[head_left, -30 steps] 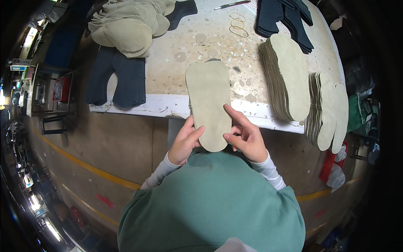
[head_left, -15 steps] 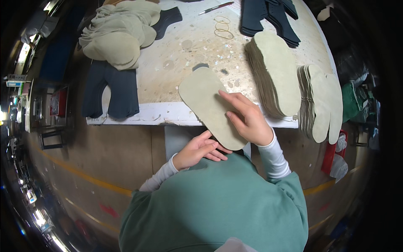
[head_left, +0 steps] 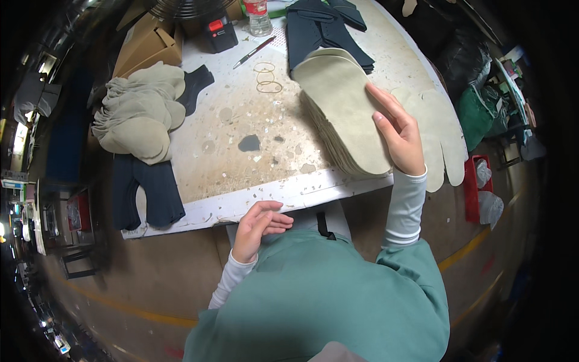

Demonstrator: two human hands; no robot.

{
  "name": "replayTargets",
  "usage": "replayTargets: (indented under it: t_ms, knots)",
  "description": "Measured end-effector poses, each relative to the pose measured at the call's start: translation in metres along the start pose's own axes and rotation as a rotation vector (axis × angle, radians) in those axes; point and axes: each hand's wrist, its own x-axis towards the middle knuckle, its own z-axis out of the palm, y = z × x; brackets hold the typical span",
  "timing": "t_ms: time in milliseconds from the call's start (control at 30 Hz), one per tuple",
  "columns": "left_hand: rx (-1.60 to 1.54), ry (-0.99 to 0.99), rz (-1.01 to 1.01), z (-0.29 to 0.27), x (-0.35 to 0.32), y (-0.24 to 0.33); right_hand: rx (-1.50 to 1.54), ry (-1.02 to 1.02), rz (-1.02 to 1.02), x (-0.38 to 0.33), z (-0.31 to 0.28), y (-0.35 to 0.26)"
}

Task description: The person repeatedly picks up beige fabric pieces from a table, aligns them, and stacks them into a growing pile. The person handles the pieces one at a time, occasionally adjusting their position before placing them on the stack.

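Insole [head_left: 350, 114], beige, sole-shaped: lying uppermost on the insole stack [head_left: 325, 136], its far end out of line with the piece beneath

Left grip [head_left: 260, 228]: bare hand, fingers loosely bent, thumb apart, holding nothing; nearer than the stack and to its left, before the table edge

Table [head_left: 205, 130]: pale, worn top flecked with scraps; the stack stands at its near edge

Dark cut pieces [head_left: 158, 193], two-legged: well left of the stack, near edge

Right grip [head_left: 401, 142]: bare hand at the right side of the stack, touching the insole, thumb on its upper face; whether pinching or merely resting, cannot tell

Further insoles [head_left: 433, 136], beige, overlapping: just right of the stack

Heap of beige pieces [head_left: 142, 114]: well left of the stack, partly covering a dark piece [head_left: 196, 87]

Thin yellow rings [head_left: 265, 82] and pen [head_left: 253, 52]: left of the stack, farther off

Dark perforated pieces [head_left: 307, 36], piled: just beyond the stack

Cardboard box [head_left: 145, 45], black-and-red block [head_left: 222, 37], clear bottle [head_left: 259, 24]: beyond the stack, leftward
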Motion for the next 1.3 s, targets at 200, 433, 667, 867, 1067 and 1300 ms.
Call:
replayTargets:
  t_ms: [200,433,667,867,1067,1300]
  knots:
    - [0.044,-0.138,-0.011,-0.001,0.002,0.015,0.113,-0.048,0.195,-0.014,-0.009,0.046]
    - [0.26,-0.081,0.243,0.01,0.04,0.078,-0.209,-0.105,0.1,-0.015,-0.013,0.031]
    - [0.878,-0.022,0.929,0.054,0.116,0.131,-0.751,-0.091,-0.185,-0.014,-0.03,-0.039]
    - [1.141,-0.068,1.153,0.076,0.164,0.106,-0.747,-0.414,-0.339,0.038,-0.074,-0.074]
    - [1.244,0.036,1.167,0.075,0.17,0.068,-0.654,-0.637,-0.034,0.136,-0.028,0.03]
    - [1.218,0.058,1.141,0.076,0.172,0.059,-0.624,-0.712,0.476,0.168,0.025,0.102]
